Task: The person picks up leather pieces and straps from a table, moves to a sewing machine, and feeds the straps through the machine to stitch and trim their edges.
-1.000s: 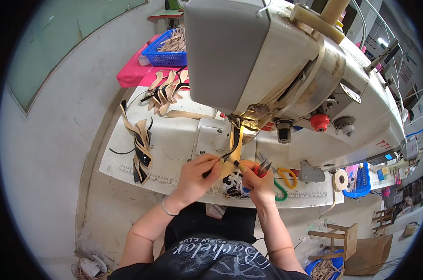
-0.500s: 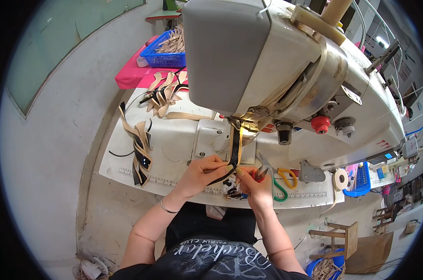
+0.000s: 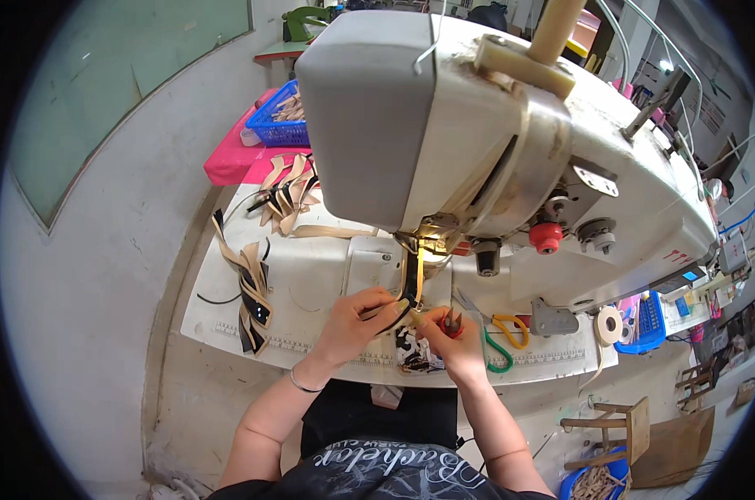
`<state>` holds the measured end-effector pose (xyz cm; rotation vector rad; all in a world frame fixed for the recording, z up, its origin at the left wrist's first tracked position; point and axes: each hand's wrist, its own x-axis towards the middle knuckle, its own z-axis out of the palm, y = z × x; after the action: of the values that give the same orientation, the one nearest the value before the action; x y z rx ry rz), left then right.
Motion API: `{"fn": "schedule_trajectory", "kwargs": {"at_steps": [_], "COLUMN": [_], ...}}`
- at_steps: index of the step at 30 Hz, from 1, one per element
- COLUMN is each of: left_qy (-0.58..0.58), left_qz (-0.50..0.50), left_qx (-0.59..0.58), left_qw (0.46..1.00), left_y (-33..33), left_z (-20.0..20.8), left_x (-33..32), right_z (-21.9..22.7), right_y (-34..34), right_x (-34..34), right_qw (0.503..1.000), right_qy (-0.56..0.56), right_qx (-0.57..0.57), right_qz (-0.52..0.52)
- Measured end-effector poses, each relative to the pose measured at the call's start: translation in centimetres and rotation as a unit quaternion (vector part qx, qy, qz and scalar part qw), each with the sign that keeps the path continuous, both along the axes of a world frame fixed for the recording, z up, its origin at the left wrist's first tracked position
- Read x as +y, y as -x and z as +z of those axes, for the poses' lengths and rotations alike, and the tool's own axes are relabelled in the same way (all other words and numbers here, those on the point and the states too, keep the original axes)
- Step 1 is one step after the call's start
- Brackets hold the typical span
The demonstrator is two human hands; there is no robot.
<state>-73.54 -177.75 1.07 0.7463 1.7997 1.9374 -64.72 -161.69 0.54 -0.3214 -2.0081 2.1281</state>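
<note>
A narrow black-and-beige strip point(image 3: 409, 277) runs toward me from under the needle area of a large white sewing machine point(image 3: 365, 125). My left hand point(image 3: 354, 328) is closed in a pinch on its near part, thumb and forefinger together. Close beside it, my right hand point(image 3: 459, 348) has fingertips at the strip's edge. Tucked in that same hand are small red-handled thread snips point(image 3: 452, 323), blades pointing away from me. The fingers partly hide the strip's near end. Under the hands lies a small pile of dark and white scraps point(image 3: 417, 350).
Scissors with orange and green handles point(image 3: 509, 332) lie right of my right hand, near a tape roll point(image 3: 608, 325). Black-and-beige strips point(image 3: 254, 292) lie on the left tabletop, more point(image 3: 287, 193) behind. Blue baskets point(image 3: 279, 129) stand at back left and right. A wooden stool point(image 3: 627, 425) stands lower right.
The whole view has shifted, so the machine and table sit lower and slightly left. Both hands stay at the strip's near part, now closer together, and the right keeps the snips.
</note>
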Motion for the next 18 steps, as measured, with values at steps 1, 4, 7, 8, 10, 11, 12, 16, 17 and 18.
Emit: {"fn": "schedule_trajectory", "kwargs": {"at_steps": [1, 4, 7, 8, 10, 11, 12, 16, 17, 18], "left_qy": [0.003, 0.006, 0.011, 0.017, 0.019, 0.022, 0.021, 0.093, 0.111, 0.110], "left_qz": [0.003, 0.006, 0.009, 0.014, 0.017, 0.019, 0.019, 0.006, -0.009, -0.010], "left_qx": [0.005, 0.006, 0.004, 0.007, 0.017, 0.024, 0.026, 0.023, 0.029, 0.030], "left_qw": [1.000, 1.000, 1.000, 1.000, 1.000, 0.999, 0.999, 0.995, 0.993, 0.993], "left_y": [0.4, 1.2, 2.0, 2.2, 2.8, 3.1, 3.3, 4.2, 4.5, 4.8], "left_z": [0.1, 0.3, 0.5, 0.5, 0.6, 0.7, 1.0, 1.6, 1.3, 1.2], "left_x": [0.0, 0.3, 0.8, 0.9, 1.3, 1.4, 1.5, 1.4, 1.3, 1.3], "right_z": [-0.1, 0.4, 0.2, 0.2, -0.1, -0.2, -0.1, -0.4, -0.3, -0.3], "right_y": [0.2, 0.5, 0.5, 0.6, 0.5, 0.6, 0.8, 1.8, 2.3, 2.9], "right_x": [0.0, 0.1, 0.3, 0.4, 0.8, 1.0, 1.2, 3.1, 4.0, 4.9], "right_qw": [1.000, 1.000, 1.000, 1.000, 1.000, 0.999, 0.999, 0.996, 0.996, 0.995], "right_qy": [-0.015, -0.001, 0.005, 0.002, 0.007, 0.012, 0.011, 0.003, 0.021, 0.038], "right_qx": [0.003, 0.010, 0.016, 0.012, 0.014, 0.012, 0.015, 0.040, 0.045, 0.050], "right_qz": [0.005, 0.009, -0.001, -0.006, -0.018, -0.030, -0.030, -0.079, -0.081, -0.082]}}
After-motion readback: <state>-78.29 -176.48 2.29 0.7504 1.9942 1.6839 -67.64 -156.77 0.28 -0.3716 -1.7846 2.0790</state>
